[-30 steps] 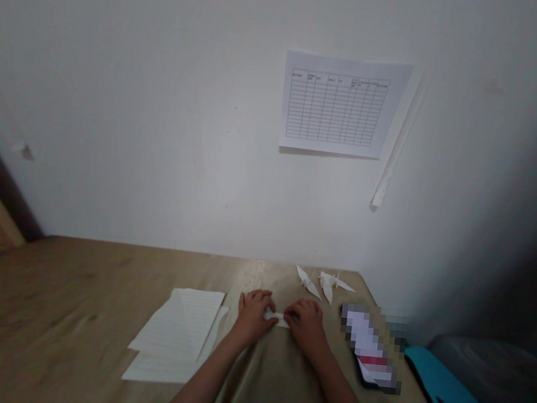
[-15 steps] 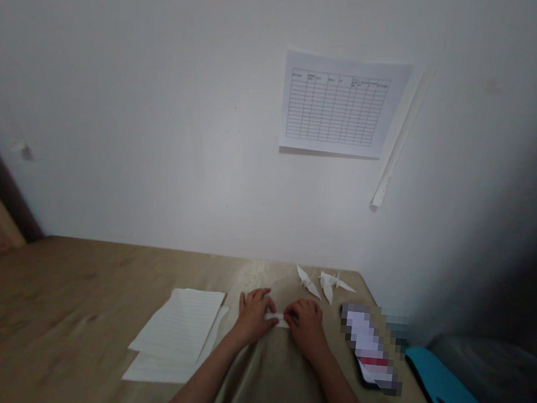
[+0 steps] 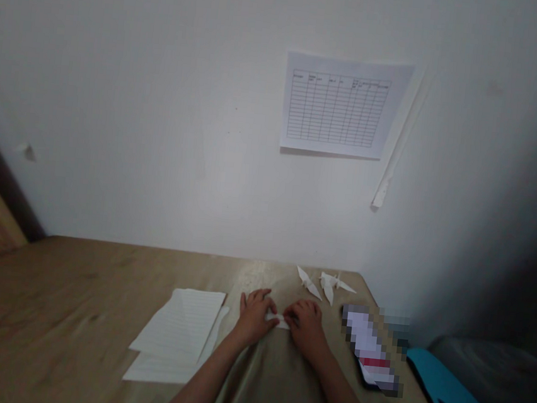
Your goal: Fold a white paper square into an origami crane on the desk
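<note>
Between my hands, a small folded piece of white paper lies low over the brown table cover. My left hand pinches its left end with thumb and forefinger, the other fingers spread out. On the right end, the fingers of my right hand are curled round the paper and hide part of it. Folded paper cranes lie behind my right hand, one a little apart on the left. Left of my left forearm are lined paper sheets, overlapping one another.
A phone, partly blurred out, lies right of my right forearm on the covered table. Beyond the table's right edge is a turquoise chair back. A printed table sheet hangs on the white wall behind.
Both hands keep their hold on the folded paper and have barely moved. The whole view has shifted very slightly.
</note>
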Available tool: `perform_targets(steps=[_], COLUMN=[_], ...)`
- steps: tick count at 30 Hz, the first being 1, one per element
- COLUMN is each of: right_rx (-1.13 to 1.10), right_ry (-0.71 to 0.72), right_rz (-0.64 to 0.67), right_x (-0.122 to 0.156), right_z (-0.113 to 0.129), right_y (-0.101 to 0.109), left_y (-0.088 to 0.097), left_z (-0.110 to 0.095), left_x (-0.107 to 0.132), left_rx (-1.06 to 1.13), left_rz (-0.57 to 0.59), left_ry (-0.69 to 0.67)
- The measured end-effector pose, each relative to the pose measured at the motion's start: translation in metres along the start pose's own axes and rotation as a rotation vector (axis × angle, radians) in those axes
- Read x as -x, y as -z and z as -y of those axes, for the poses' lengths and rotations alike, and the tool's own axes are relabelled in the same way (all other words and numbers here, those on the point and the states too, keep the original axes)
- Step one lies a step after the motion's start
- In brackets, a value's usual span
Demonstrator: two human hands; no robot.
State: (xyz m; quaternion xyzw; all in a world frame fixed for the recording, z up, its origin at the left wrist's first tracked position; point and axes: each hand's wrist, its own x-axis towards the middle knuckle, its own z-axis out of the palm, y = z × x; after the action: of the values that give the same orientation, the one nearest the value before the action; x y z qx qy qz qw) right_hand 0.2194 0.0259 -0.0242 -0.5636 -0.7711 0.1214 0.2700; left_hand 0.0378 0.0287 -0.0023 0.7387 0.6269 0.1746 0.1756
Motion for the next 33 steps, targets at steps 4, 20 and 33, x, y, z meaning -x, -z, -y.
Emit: perform_targets(steps=[4,20,33], right_rx=[-0.016,-0.035,-0.109], right_ry=[0.003,0.007,0.034], right_rz=[0.006,0.044,0.010], right_x=[0.0006,0.0000,0.0015], right_z=[0.0009,0.0013,0.0023], right_y=[0.0003,0.0019,0.0064], left_y=[-0.0023,-0.0035,-0.0024], left_z=[0.0018,0.0008,-0.0003], left_x=[-0.0007,0.0019,0.0038], left_rx=[-0.001,-0.007,0.011], left_rz=[-0.009,-0.029,-0.042], left_ry=[-0.006,-0.024,-0.033])
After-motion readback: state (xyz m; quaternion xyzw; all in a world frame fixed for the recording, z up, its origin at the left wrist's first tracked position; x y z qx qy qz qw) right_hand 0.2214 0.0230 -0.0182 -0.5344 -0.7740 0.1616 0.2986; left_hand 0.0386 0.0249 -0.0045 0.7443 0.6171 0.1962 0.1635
